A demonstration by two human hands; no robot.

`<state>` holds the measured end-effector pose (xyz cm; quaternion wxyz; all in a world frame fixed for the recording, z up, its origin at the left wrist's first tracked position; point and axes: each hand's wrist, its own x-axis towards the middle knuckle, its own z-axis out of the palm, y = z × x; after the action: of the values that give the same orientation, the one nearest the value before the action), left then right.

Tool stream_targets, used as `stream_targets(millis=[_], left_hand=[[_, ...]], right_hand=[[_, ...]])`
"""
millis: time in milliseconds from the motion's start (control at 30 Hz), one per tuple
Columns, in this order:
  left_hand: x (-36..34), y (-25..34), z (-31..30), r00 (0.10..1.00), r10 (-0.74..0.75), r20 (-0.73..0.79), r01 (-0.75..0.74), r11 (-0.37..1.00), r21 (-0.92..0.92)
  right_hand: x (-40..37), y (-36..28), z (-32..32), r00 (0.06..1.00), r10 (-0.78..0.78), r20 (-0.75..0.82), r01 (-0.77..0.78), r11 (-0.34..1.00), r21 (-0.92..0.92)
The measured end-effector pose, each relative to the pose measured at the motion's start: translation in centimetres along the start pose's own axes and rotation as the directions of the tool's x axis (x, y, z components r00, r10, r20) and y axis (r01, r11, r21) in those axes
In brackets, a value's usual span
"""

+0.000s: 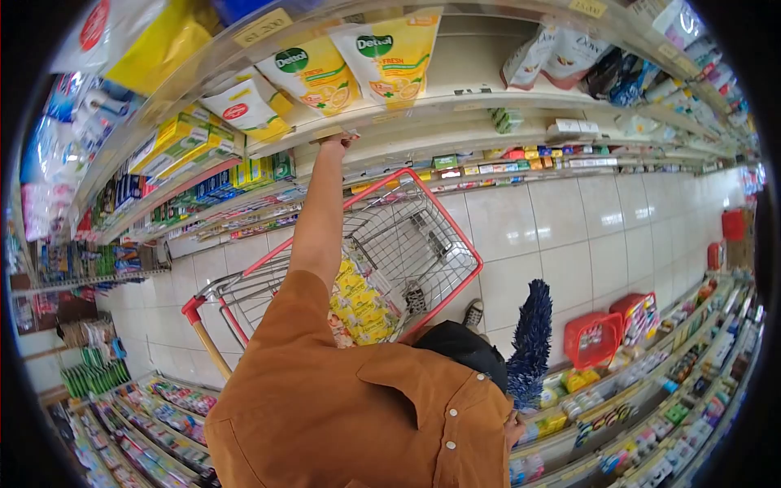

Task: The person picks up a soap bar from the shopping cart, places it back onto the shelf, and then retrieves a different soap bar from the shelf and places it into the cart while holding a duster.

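Observation:
My left hand (338,140) reaches out to the front edge of a shelf (464,102), just below yellow-and-white Dettol pouches (382,61). Its fingers are closed at the price strip; whatever they grip, if anything, is too small to make out. At my right side, my right hand (514,429) is mostly hidden by my brown shirt. It is closed at the lower end of a fluffy dark blue duster (530,346), which points upward. Under my left arm stands a wire shopping cart (439,215) with red trim. Several yellow packs (358,305) lie in it.
Dove pouches (561,53) stand farther right on the shelf. Boxes (183,146) fill the lower shelves at left. Red baskets (592,337) sit on the tiled floor (561,215) by the stocked shelves behind me. My shoe (473,312) shows beside the cart.

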<state>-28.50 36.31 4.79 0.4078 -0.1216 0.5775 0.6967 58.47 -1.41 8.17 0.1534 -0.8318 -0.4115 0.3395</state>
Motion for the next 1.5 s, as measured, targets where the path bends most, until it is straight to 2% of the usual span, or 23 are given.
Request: stream_targets(millis=[33, 67, 167, 200, 300, 400, 433, 467, 500, 567, 600, 700, 733, 767, 800, 833, 900, 967, 1033, 1100, 1200, 1367, 1500], left_hand=[[0.5, 0.3, 0.2, 1.000, -0.006, 0.025, 0.007, 0.999, -0.035], [0.9, 0.6, 0.5, 0.999, -0.006, 0.052, 0.010, 0.997, -0.074], [1.5, 1.0, 1.2, 0.989, -0.010, 0.146, 0.038, 0.980, -0.194], [1.5, 1.2, 1.2, 0.984, -0.005, 0.179, 0.046, 0.973, -0.227], [1.1, 1.4, 1.4, 0.967, -0.014, 0.254, 0.089, 0.954, -0.285], [-0.6, 1.9, 1.2, 0.984, 0.015, 0.177, -0.006, 0.999, -0.053], [-1.9, 2.1, 1.7, 0.991, 0.093, 0.094, -0.118, 0.941, 0.318], [-3.2, 2.3, 2.3, 0.986, 0.169, 0.010, -0.135, 0.743, 0.655], [-4.4, 2.1, 2.8, 0.961, 0.277, -0.011, -0.117, 0.438, 0.891], [-2.5, 0.7, 1.8, 0.911, 0.405, 0.078, -0.079, -0.013, 0.997], [1.5, -0.6, 0.0, 0.896, 0.421, 0.142, -0.108, -0.102, 0.989], [0.7, -0.5, -0.8, 0.856, 0.432, 0.284, -0.148, -0.321, 0.935], [2.3, -1.1, -1.9, 0.838, 0.433, 0.331, -0.208, -0.308, 0.928], [5.4, -1.7, -3.2, 0.802, 0.448, 0.395, -0.342, -0.197, 0.919], [9.8, -2.5, -4.9, 0.731, 0.468, 0.497, -0.577, 0.034, 0.816], [9.9, -2.4, -4.9, 0.608, 0.493, 0.622, -0.785, 0.259, 0.563], [10.0, -2.6, -4.9, 0.678, 0.495, 0.544, -0.725, 0.326, 0.606], [6.2, -1.8, -3.0, 0.721, 0.518, 0.460, -0.597, 0.128, 0.792], [3.3, -1.2, -1.9, 0.773, 0.504, 0.384, -0.455, 0.019, 0.890], [2.1, -0.9, -1.2, 0.794, 0.499, 0.346, -0.394, -0.009, 0.919], [1.2, -0.8, -1.2, 0.788, 0.540, 0.295, -0.333, -0.030, 0.942], [0.1, -0.3, -1.4, 0.808, 0.563, 0.175, -0.141, -0.103, 0.985], [-2.5, 0.4, -1.8, 0.739, 0.621, 0.261, -0.148, -0.229, 0.962]], right_hand=[[-1.4, -0.8, 0.3, 1.000, 0.003, -0.011, -0.003, 1.000, 0.013], [-3.1, -3.4, 0.1, 0.997, 0.074, 0.007, -0.073, 0.990, -0.119], [-5.3, -4.5, 0.4, 0.978, 0.208, 0.014, -0.206, 0.974, -0.098], [-5.7, -3.0, 0.7, 0.987, 0.161, -0.025, -0.163, 0.984, -0.073], [-4.3, 3.7, 0.0, 0.992, 0.094, -0.079, -0.111, 0.962, -0.250], [-4.6, 0.5, 0.1, 0.996, 0.084, -0.038, -0.089, 0.980, -0.176], [-4.4, 1.2, 0.3, 0.995, 0.100, -0.008, -0.100, 0.982, -0.157], [-3.7, 1.9, 0.3, 0.993, 0.113, 0.020, -0.109, 0.984, -0.138], [-3.5, 2.5, 0.2, 0.991, 0.123, 0.047, -0.116, 0.986, -0.121], [-3.8, 2.7, 0.2, 0.992, 0.126, 0.003, -0.126, 0.991, -0.049], [-3.7, 2.6, 0.2, 0.992, 0.126, -0.019, -0.126, 0.992, -0.014], [-4.9, -2.0, 0.4, 0.988, 0.153, -0.004, -0.151, 0.979, 0.134], [-5.1, -1.6, 0.3, 0.988, 0.153, -0.032, -0.150, 0.985, 0.083], [-5.2, -0.9, 0.2, 0.987, 0.152, -0.059, -0.150, 0.988, 0.032], [-5.3, -0.5, 0.1, 0.985, 0.147, -0.086, -0.150, 0.989, -0.019], [-5.3, -0.4, -0.2, 0.985, 0.162, -0.058, -0.163, 0.987, -0.003], [-5.6, -0.3, -0.8, 0.981, 0.192, -0.001, -0.192, 0.981, 0.025], [-6.3, -2.6, -0.5, 0.975, 0.219, -0.039, -0.218, 0.976, 0.017], [-6.4, -1.4, -1.1, 0.981, 0.192, -0.039, -0.190, 0.981, 0.035], [-6.0, 1.3, -1.6, 0.994, 0.108, 0.005, -0.108, 0.990, 0.089], [-6.1, 1.0, -1.3, 0.976, 0.212, -0.053, -0.205, 0.972, 0.115], [-5.9, 1.1, -1.3, 0.983, 0.185, 0.003, -0.181, 0.957, 0.227], [-5.2, 1.7, -0.8, 0.985, 0.170, -0.015, -0.163, 0.963, 0.214]])
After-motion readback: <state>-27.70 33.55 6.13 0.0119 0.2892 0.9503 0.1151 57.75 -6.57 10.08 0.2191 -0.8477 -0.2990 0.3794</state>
